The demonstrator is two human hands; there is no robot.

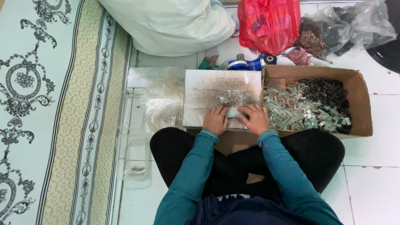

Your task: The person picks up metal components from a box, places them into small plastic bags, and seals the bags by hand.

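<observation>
I sit cross-legged on the floor with a worn, stained white slab (216, 89) in front of my knees. My left hand (215, 120) and my right hand (255, 118) rest side by side on its near edge, fingers curled around a small pale packet (233, 111) held between them. A little clear plastic piece (230, 101) lies on the slab just beyond my fingers. To the right, touching the slab, stands an open cardboard box (361, 100) with several small metal and dark parts.
Clear plastic bags (160, 102) lie left of the slab on the tiled floor. A big white sack (171, 25), a red plastic bag (268, 23), a clear bag of dark pieces (354, 25) and a blue tape dispenser (250, 63) sit beyond. A patterned mat (50, 112) covers the left.
</observation>
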